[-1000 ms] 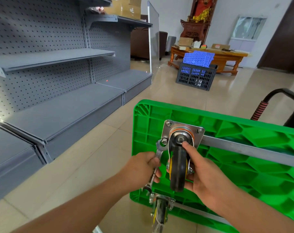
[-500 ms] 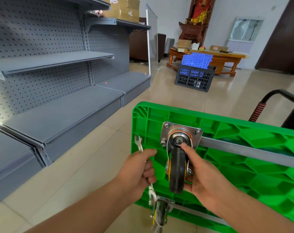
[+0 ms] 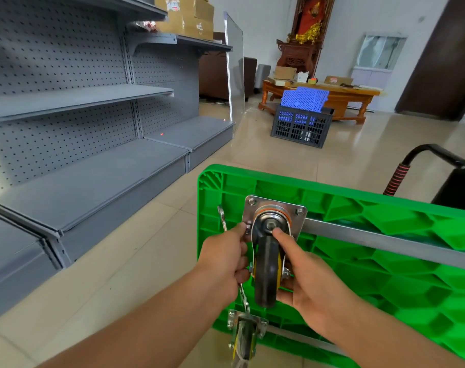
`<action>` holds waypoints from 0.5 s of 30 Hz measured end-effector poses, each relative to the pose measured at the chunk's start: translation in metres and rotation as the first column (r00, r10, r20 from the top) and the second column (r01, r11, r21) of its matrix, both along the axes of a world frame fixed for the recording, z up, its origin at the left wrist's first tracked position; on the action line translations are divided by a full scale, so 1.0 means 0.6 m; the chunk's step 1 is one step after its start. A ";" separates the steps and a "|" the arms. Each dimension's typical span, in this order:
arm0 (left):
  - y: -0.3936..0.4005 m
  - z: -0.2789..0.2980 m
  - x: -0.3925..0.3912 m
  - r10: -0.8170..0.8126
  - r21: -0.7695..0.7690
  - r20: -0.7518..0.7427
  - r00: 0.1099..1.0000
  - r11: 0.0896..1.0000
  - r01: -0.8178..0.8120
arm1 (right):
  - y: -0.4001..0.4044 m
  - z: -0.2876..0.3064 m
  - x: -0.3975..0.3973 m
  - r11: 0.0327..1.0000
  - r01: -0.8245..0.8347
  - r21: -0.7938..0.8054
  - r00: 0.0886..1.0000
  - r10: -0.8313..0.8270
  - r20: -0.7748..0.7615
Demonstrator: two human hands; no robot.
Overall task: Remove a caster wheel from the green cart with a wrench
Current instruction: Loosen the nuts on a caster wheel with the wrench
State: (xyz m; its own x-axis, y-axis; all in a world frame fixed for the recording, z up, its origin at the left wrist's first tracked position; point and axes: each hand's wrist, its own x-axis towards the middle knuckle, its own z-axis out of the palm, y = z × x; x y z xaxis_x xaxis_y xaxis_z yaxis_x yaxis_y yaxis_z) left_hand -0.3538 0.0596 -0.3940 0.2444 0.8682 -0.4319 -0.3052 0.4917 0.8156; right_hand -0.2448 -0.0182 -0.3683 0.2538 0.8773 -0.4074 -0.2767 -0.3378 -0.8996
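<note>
Green cart (image 3: 385,261) stood tipped on its edge, underside toward the wearer, with the caster wheel (image 3: 266,269) bolted at its upper left corner. Right hand (image 3: 311,285) was wrapped around the wheel, thumb up on the swivel. Left hand (image 3: 223,264), closed on the wrench (image 3: 222,216) (long axis from 11 to 5 o'clock), sat at the wheel's 9 o'clock, fingertips pinching the nut (image 3: 248,229) on the plate's left edge, so it was nearer.

Bright daylight from 1 o'clock window (image 3: 380,53); glare on floor tiles (image 3: 359,144). Sharp centre, soft shadows, wide-angle bending at shelving (image 3: 66,102) around 9 o'clock.
</note>
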 end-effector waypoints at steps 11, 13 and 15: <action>-0.002 -0.012 -0.008 -0.033 0.103 -0.040 0.999 0.994 0.037 | 0.002 -0.003 -0.001 1.000 0.001 0.008 1.000 -0.001 0.013; 0.002 -0.011 -0.008 -0.023 0.110 -0.037 0.999 0.994 0.027 | 0.003 -0.005 0.000 1.000 0.006 0.006 1.000 -0.006 0.013; 0.003 -0.011 -0.009 -0.034 0.099 -0.033 0.999 0.994 0.037 | 0.003 -0.006 0.001 1.000 0.006 0.009 1.000 -0.006 0.015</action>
State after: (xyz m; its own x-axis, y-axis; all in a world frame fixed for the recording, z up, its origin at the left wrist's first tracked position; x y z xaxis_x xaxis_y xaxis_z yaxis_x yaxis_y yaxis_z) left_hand -0.3589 0.0612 -0.4007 0.2639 0.8982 -0.3516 -0.2623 0.4176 0.8699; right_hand -0.2441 -0.0166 -0.3716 0.2651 0.8791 -0.3960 -0.2651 -0.3284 -0.9066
